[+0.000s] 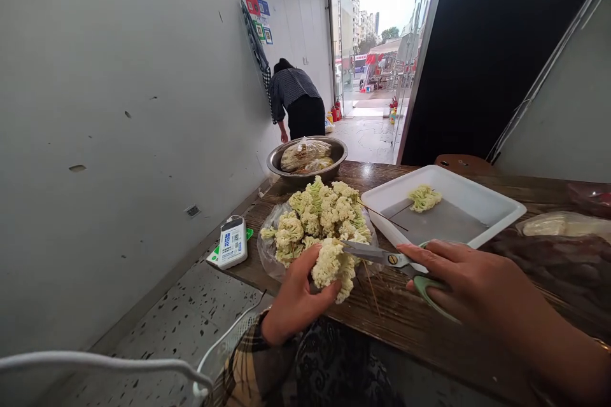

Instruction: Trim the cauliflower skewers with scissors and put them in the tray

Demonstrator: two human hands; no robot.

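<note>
brown wood under a white wall, cauliflower held at the table's edge.
the wooden table (405,318) is bordered on the left by a white wall (119,108); daylight is let in through a glass doorway (415,44). a cauliflower piece (329,267) is gripped between thumb and curled fingers of the left hand (298,299), before the cauliflower heap (324,206). green-handled scissors (393,259) are gripped in the right hand (482,286), their blades brought to the piece's upper edge.

open air above white tray (472,197), cauliflower heap (329,210) blocking its left side
</note>
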